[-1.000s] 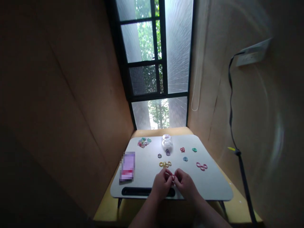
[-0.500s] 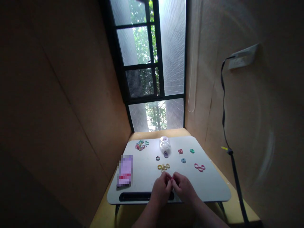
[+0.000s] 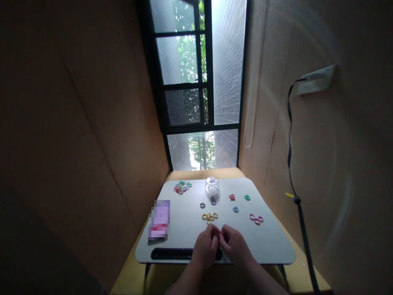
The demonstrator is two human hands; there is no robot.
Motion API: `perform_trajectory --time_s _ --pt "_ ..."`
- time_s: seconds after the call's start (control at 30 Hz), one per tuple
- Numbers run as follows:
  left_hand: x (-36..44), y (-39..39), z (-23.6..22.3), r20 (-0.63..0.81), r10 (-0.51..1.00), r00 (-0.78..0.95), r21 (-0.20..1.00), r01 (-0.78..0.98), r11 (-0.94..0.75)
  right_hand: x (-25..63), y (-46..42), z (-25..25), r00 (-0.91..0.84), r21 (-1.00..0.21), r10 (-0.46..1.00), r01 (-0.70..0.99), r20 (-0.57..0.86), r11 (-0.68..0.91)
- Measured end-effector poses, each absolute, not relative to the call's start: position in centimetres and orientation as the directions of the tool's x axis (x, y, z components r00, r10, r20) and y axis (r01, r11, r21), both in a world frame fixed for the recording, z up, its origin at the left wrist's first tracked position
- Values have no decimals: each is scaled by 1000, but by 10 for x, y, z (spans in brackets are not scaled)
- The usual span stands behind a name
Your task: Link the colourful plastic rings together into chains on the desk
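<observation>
My left hand [image 3: 205, 248] and my right hand [image 3: 235, 244] meet over the table's front edge, fingers bent and fingertips pinched together. Between them shows a bit of a small pink hair tie [image 3: 219, 233], mostly covered by the fingers. Just beyond my left hand lies a cluster of yellow hair ties [image 3: 209, 216]. Pink hair ties [image 3: 256, 219] are grouped to the right. Farther back are small groups in blue [image 3: 235, 209], red [image 3: 232, 197], green [image 3: 247, 197], purple [image 3: 213, 200] and a dark colour [image 3: 202, 205].
A mixed pile of hair ties [image 3: 182, 187] sits at the back left of the white folding table [image 3: 181, 229]. A clear round container [image 3: 212, 187] stands at the back middle. On the left lies a blurred purple packet [image 3: 160, 219]. A black slot [image 3: 172, 253] runs along the front.
The view has shifted slightly, so the table appears a little farther left. Both hands stay pinched together at the same place, with the fingers moved only slightly.
</observation>
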State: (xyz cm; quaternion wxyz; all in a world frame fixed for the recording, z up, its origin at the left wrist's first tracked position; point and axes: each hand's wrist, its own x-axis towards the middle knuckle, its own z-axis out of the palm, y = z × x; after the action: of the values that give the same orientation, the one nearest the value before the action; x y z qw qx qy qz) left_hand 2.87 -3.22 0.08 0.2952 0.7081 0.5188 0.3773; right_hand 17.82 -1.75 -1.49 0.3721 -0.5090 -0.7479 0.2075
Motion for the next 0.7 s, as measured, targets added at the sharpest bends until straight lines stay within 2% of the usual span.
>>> perform_trajectory --time_s 0.7 --pt "29 -32 -5 212 969 126 817 521 -247 178 -23 -9 -182 -734 923 562 340 381"
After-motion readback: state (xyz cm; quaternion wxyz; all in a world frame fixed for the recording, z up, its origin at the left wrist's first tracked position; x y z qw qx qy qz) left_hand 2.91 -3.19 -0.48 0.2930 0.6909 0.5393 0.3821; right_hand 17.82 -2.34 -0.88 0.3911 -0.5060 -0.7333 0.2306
